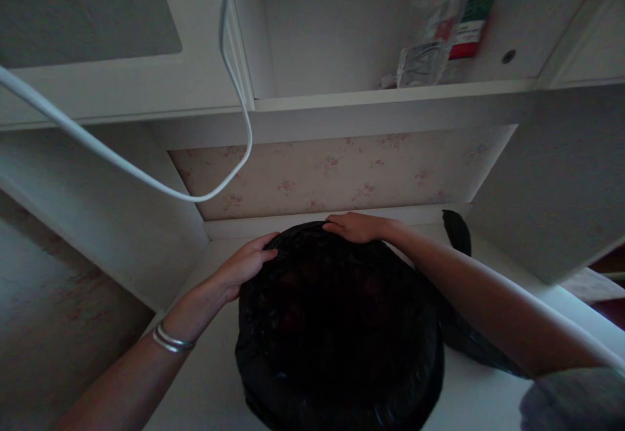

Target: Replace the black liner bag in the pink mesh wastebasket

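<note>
A black plastic bag (410, 379) lines a round bin, its edge folded over the rim and its dark opening facing me. My left hand (247, 262) grips the far left of the rim, thumb inside and fingers outside. At the far side, my right hand (356, 226) is closed over the bag's edge, with its fingertips on the rim. Two silver bangles (172, 340) circle my left wrist. Behind my right forearm lies more black plastic (469, 343), partly hidden by it. The inside of the bin is too dark to make out.
The bin stands on a white surface (200, 379) between side panels. Above is an open white shelf (332, 34) with a clear plastic container (430, 40) and a red and green package (473, 17). A white cable (146, 180) hangs in front. Flowered wallpaper (332, 174) covers the back.
</note>
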Available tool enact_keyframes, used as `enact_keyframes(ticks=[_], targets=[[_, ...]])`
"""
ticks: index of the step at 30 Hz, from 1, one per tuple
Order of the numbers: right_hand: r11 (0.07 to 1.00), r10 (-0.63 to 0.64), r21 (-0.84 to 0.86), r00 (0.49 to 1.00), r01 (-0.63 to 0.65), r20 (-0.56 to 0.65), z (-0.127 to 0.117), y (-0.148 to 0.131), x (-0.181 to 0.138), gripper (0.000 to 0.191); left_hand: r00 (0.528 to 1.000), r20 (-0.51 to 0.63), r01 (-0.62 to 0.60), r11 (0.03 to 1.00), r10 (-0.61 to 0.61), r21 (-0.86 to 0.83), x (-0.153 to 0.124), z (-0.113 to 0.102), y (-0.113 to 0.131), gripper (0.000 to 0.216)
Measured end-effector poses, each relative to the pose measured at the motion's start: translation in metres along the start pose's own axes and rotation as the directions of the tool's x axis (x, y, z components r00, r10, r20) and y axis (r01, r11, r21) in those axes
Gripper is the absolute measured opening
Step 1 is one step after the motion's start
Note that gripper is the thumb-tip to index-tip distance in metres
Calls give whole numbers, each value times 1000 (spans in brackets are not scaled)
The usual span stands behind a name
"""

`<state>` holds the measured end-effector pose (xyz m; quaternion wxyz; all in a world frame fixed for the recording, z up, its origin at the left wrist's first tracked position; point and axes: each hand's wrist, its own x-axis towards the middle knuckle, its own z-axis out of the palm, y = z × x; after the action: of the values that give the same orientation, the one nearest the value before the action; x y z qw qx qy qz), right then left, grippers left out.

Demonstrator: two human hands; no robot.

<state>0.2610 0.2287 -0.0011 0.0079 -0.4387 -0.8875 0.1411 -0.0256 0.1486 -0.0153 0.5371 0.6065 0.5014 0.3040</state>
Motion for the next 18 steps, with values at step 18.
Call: enact_keyframes(ticks=[18], targets=[[991, 118, -60, 993, -120, -22, 2, 2, -23, 56, 773, 441, -563, 172, 456, 809, 19, 10, 18, 35]])
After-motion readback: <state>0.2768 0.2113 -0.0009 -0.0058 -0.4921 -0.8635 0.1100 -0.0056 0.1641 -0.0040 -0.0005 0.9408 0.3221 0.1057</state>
